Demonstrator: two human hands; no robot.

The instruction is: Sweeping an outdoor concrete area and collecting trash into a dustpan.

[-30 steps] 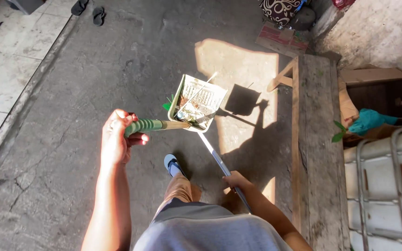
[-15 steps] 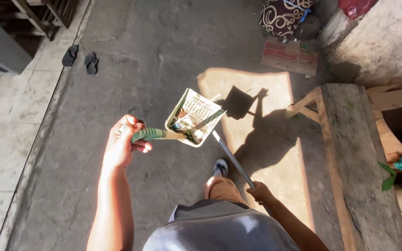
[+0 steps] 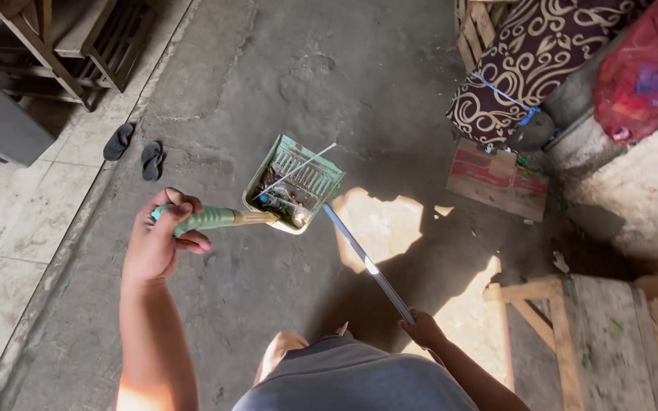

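Gripping a green handle [image 3: 206, 219], the left hand [image 3: 158, 243] is curled shut around it at about 9 o'clock from the frame's middle, holding a dustpan [image 3: 295, 184] up above the concrete floor [image 3: 268, 76]. The pan sits just above centre, tilted, with scraps of litter and a thin white stick lying inside. At 5 o'clock the right hand [image 3: 423, 329] is closed on the lower end of a long pole [image 3: 367, 262], which slants up to the pan's right edge. A pair of sandals [image 3: 135, 152] lies at 10 o'clock, well apart from the pan. Flattened cardboard [image 3: 496, 179] rests at 2 o'clock, beside a patterned cushion [image 3: 527, 68]. A wooden bench [image 3: 595, 335] stands at 4 o'clock.
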